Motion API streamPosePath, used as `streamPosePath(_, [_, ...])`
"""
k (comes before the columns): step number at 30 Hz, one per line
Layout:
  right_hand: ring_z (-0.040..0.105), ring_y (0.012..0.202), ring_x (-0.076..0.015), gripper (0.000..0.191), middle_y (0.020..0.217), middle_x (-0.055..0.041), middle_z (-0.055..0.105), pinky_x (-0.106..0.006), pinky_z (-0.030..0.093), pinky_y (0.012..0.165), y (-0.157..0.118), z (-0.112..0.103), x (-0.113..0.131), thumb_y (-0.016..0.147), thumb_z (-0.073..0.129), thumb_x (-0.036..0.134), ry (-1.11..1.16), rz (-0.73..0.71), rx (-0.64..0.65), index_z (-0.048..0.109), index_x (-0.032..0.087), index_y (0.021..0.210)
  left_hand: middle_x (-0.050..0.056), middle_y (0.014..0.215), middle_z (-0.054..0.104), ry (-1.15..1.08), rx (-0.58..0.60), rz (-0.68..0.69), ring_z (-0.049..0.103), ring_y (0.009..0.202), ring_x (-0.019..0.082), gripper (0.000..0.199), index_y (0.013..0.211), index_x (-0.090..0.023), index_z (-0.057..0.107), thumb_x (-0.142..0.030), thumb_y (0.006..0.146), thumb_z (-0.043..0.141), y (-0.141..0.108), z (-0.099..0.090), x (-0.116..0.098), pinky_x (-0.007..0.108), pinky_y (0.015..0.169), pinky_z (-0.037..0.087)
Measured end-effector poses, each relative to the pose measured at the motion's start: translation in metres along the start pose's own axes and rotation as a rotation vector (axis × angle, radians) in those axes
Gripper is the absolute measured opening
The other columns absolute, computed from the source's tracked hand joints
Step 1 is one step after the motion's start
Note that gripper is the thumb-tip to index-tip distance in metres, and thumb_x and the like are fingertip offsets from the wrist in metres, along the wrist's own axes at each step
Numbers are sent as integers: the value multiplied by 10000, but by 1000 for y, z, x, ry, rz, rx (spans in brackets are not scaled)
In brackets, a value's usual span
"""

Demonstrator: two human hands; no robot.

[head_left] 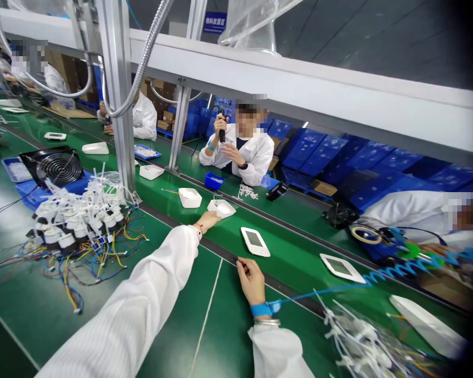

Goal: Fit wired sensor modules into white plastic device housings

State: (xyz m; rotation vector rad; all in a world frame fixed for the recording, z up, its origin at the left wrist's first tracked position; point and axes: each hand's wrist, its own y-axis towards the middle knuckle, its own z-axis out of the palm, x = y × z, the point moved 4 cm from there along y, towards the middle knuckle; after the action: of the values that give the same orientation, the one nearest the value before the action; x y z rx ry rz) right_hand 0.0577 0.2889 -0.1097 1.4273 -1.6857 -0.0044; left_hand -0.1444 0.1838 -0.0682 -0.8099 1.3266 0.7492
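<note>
My left hand (208, 221) reaches over the green conveyor belt, its fingers at the near edge of a white plastic housing (223, 210) that lies with its hollow side up. Thin coloured wires stick out of this housing. Just left of it sits a second open white housing (189, 198). By the belt's near edge, my right hand (252, 278) is closed, thumb and fingers drawn together; a small dark spot shows at the fingertips, too small to name. A blue wrist strap with a coiled cord is round my right wrist. Beyond that hand lies a white panel with a grey screen (255, 241).
A heap of small white-and-black parts with wires (79, 220) lies left, beside a black fan (59, 167). White tubes with wires (362, 341) lie at lower right. A metal post (116, 94) rises at the belt. Several co-workers sit across it, one holding a black tool (222, 128).
</note>
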Motion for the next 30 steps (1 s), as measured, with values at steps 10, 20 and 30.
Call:
streamPosePath(10, [540, 749, -165, 168, 767, -49, 574, -293, 453, 704, 22, 96, 75, 820, 466, 250, 65, -146, 200, 565, 164, 715, 71, 888, 673, 182, -93, 560, 627, 857, 188, 303, 964, -134, 625, -373, 784, 585, -160, -131, -130, 315, 808, 491])
streamPosePath(20, [519, 824, -218, 223, 829, -87, 562, -379, 404, 790, 38, 133, 81, 781, 483, 311, 88, -156, 279, 608, 159, 675, 73, 852, 667, 569, -909, 367, 605, 791, 190, 410, 872, -125, 631, -501, 727, 560, -304, -322, -79, 275, 755, 474])
streamPosePath(30, [514, 861, -226, 229, 905, -91, 561, -373, 399, 778, 31, 134, 81, 815, 441, 329, 5, -245, 335, 574, 177, 707, 68, 880, 601, 1182, -887, 428, 568, 819, 189, 290, 926, -150, 588, -393, 807, 484, -282, -340, -38, 294, 764, 448])
